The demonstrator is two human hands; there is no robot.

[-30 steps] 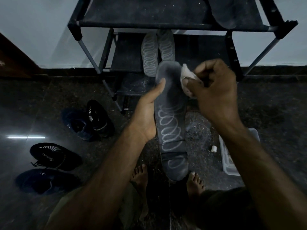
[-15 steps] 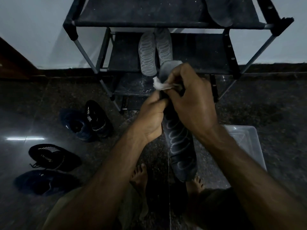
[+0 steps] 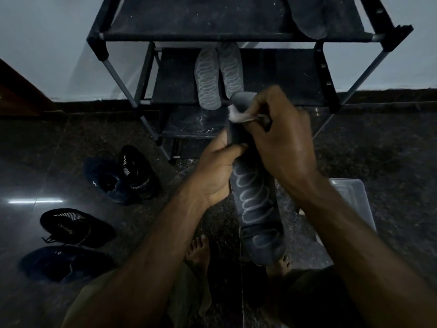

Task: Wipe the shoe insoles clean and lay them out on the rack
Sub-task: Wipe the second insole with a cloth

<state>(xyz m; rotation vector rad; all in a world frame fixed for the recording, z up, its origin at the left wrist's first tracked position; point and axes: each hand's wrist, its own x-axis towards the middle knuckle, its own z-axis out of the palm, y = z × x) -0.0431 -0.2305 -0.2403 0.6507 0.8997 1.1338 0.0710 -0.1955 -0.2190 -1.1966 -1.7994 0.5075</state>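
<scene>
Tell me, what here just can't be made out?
- Head view: the held insole's toe end, covered by the right hand and white cloth.
- The clear bin's contents, behind the right forearm.
- The top-shelf insole, cut off by the upper edge.
- Shoe lettering: too dark, too small.

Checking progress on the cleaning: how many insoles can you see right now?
4. One insole in the hands; two side by side on the middle shelf; one dark insole on the top shelf. More may lie hidden.
</scene>
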